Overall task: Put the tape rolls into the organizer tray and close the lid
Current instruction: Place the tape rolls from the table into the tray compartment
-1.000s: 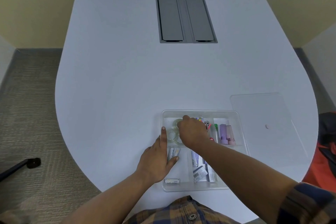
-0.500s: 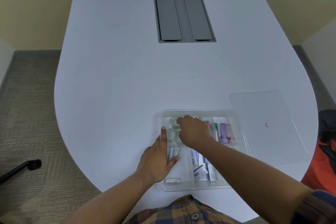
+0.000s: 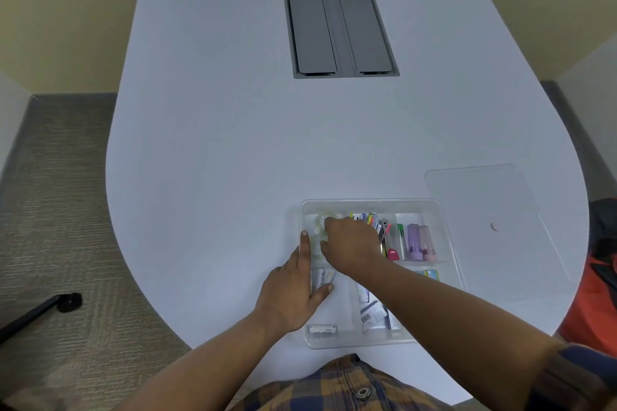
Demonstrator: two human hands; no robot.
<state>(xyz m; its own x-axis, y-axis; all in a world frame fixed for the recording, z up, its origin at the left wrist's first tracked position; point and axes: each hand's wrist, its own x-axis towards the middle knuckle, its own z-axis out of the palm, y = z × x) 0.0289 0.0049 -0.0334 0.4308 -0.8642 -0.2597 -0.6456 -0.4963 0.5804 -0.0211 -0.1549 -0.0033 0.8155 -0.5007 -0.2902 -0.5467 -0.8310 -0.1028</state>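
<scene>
The clear organizer tray (image 3: 374, 203) sits on the white table near my body, its lid off. Two clear tape rolls lie in its back-left compartment: one at the back (image 3: 321, 222), one just in front of it (image 3: 316, 245). My right hand (image 3: 354, 243) reaches into that compartment with fingers curled down, fingertips on the back roll and the palm hiding part of both rolls. My left hand (image 3: 290, 294) grips the tray's left wall, index finger along the outside and thumb inside over some batteries. The clear lid (image 3: 477, 197) lies flat on the table, right of the tray.
Other compartments hold batteries (image 3: 322, 329), pens and clips (image 3: 377, 223), purple and pink tubes (image 3: 420, 242) and small packets (image 3: 372, 319). A grey cable hatch (image 3: 340, 32) is set into the table far ahead. An orange bag (image 3: 597, 304) lies past the table's right edge.
My right hand's fingertips have shifted slightly left onto the back tape roll, so both rolls now show beside the hand. My left hand has stayed on the tray's left wall.
</scene>
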